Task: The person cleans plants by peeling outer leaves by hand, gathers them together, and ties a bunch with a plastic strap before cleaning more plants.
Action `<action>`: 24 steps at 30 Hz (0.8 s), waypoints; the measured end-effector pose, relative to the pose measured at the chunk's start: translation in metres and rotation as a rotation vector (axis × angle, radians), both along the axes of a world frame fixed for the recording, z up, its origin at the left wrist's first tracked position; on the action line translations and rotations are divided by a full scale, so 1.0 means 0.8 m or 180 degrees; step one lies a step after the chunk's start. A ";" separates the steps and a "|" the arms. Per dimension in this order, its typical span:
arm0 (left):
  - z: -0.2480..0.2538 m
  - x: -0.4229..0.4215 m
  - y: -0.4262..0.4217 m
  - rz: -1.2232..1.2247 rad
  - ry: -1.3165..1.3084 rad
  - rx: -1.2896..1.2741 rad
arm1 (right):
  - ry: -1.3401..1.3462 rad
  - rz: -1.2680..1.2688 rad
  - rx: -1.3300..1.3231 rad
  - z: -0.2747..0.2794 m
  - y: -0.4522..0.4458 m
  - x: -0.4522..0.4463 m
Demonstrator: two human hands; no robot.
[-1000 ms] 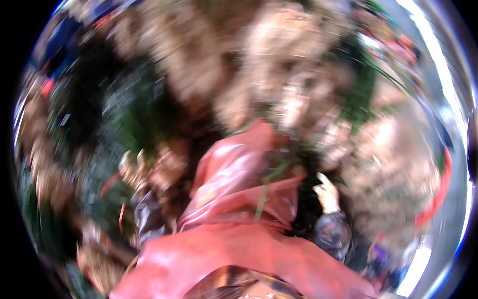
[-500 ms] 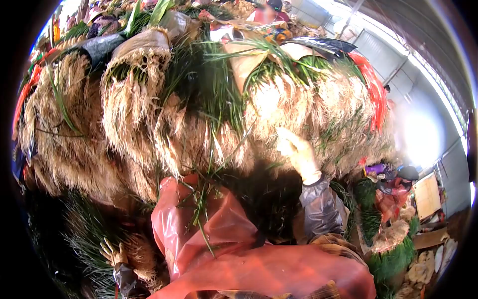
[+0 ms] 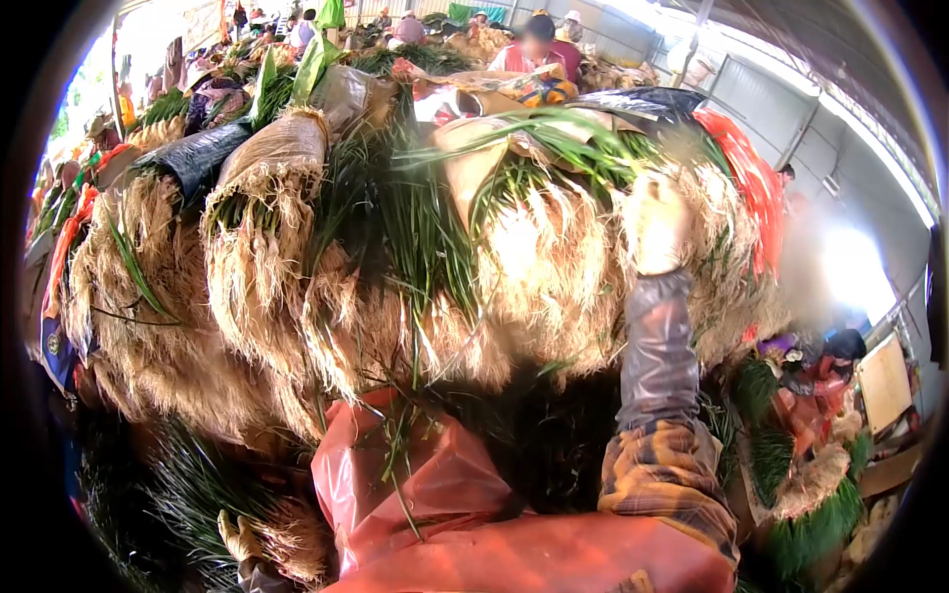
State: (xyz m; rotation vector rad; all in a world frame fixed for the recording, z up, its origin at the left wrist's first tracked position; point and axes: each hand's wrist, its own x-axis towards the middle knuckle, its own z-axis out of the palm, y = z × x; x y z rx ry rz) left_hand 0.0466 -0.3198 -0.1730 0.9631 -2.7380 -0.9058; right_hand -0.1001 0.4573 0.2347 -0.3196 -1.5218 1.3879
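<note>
Right-side root bundle [image 3: 720,232]: located at the right of the heap [image 3: 168,326], just about the right hand [image 3: 657,222]. Hand blurred and overexposed; whether anything is gripped or touched by the fingers cannot be told. Near-left bundle [image 3: 297,539]: laid low, just beside the left hand [image 3: 238,539], whose thumb and fingers appear parted, with nothing seen between them.

Handling (judged): single stalks expected to be light, a full bundle fairly heavy. Leaves expected to be limp and easily creased, slippery if damp; roots soft but easily snagged on neighbours. Bundle best gripped with the whole hand around the firmer stalks, just behind the roots; leaf tips and root ends better not pulled.

Appearance: pale straw-coloured roots are hung toward the near side in thick fringes; green leaves [image 3: 425,217] are draped among them. Mid-row stalks are partly covered by a brown wrapper [image 3: 470,163]. A red strip [image 3: 746,188] is hung at the right end. In the near-left bundle, dark green leaves are pointed left, roots right.
</note>
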 end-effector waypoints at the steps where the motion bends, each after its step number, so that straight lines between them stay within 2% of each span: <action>1: -0.008 -0.009 0.015 0.0071 0.0937 0.0796 | -0.0212 0.0103 0.0099 -0.009 0.010 0.010; 2: -0.003 -0.015 0.028 0.0138 0.1867 0.1588 | -0.0421 0.0206 0.0208 -0.019 0.020 0.019; 4: 0.093 -0.043 0.120 -0.0257 0.1935 0.1686 | 0.0469 0.1247 -0.0231 -0.044 0.009 0.039; 5: 0.117 -0.062 0.162 -0.0573 0.2097 0.2151 | 0.0450 0.1815 -0.0610 -0.054 -0.009 0.052; 6: 0.157 -0.077 0.212 -0.0895 0.2229 0.2608 | 0.0310 0.1291 0.0013 -0.059 -0.055 0.064; 7: 0.202 -0.081 0.264 -0.1268 0.2056 0.2442 | -0.0094 0.1430 -0.0043 -0.074 -0.065 0.070; 8: 0.208 -0.093 0.302 -0.1551 0.2097 0.2192 | -0.0305 0.1213 -0.0099 -0.090 -0.087 0.076; 9: 0.266 -0.087 0.357 -0.2097 0.2025 0.3112 | -0.0275 0.1135 -0.0183 -0.096 -0.125 0.085; 10: 0.280 -0.089 0.386 -0.2390 0.1473 0.3038 | -0.0273 0.1101 -0.0080 -0.125 -0.144 0.089; 11: 0.296 -0.092 0.426 -0.2821 0.1232 0.3762 | -0.0465 0.0850 0.0127 -0.134 -0.181 0.101; 13: 0.324 -0.089 0.493 -0.2875 0.0277 0.5085 | -0.0626 0.0503 0.1529 -0.167 -0.229 0.114; 14: 0.311 -0.095 0.521 -0.2914 -0.0117 0.5717 | -0.0590 0.0101 0.2210 -0.190 -0.248 0.117; 15: 0.277 -0.112 0.542 -0.2931 -0.0174 0.5500 | -0.0728 0.0373 0.2961 -0.192 -0.248 0.129; 16: 0.255 -0.123 0.558 -0.2945 -0.0224 0.5281 | -0.1127 0.0817 0.2853 -0.175 -0.248 0.144; 17: 0.261 -0.124 0.561 -0.2616 -0.0569 0.5836 | -0.1550 0.1219 0.2729 -0.157 -0.247 0.158; 18: 0.272 -0.121 0.559 -0.2201 -0.0922 0.6359 | -0.1005 0.1376 0.1746 -0.160 -0.227 0.157; 19: 0.307 -0.109 0.554 -0.2139 -0.1075 0.6402 | -0.1120 0.1050 0.1235 -0.160 -0.201 0.153; 20: 0.317 -0.105 0.547 -0.1921 -0.1132 0.6161 | -0.1151 0.0740 0.1177 -0.142 -0.183 0.154; 21: 0.302 -0.105 0.535 -0.2057 -0.1199 0.6374 | -0.1120 0.0667 0.1438 -0.147 -0.153 0.147; 22: 0.299 -0.104 0.526 -0.2211 -0.1253 0.6595 | -0.1768 0.1039 0.1197 -0.137 -0.140 0.151; 23: 0.302 -0.095 0.525 -0.1892 -0.1283 0.6580 | -0.1632 0.1797 0.0824 -0.146 -0.145 0.143; 24: 0.311 -0.088 0.521 -0.1953 -0.1329 0.6587 | -0.1472 0.2525 0.0426 -0.156 -0.154 0.136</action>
